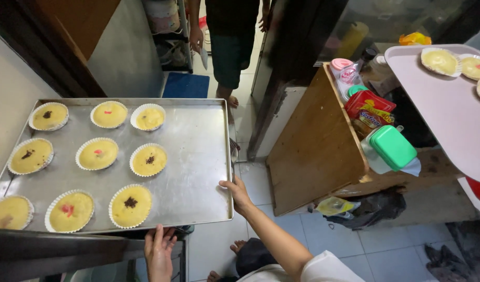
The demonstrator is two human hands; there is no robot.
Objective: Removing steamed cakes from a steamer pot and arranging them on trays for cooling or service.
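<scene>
A large metal baking tray (193,156) carries several paper cups of yellow batter (131,205), some topped with red or dark bits. My right hand (236,192) grips the tray's right edge near the front corner. My left hand (159,249) holds the tray's front edge from beneath, fingers curled up against the rim below the nearest cup. The tray's right half is bare metal.
A pale pink tray (448,115) with more batter cups (440,61) juts in at the upper right. A wooden shelf (313,151) holds packets and a green-lidded container (392,147). Another person (229,47) stands ahead on the tiled floor. A dark appliance top (52,248) lies under the tray's front.
</scene>
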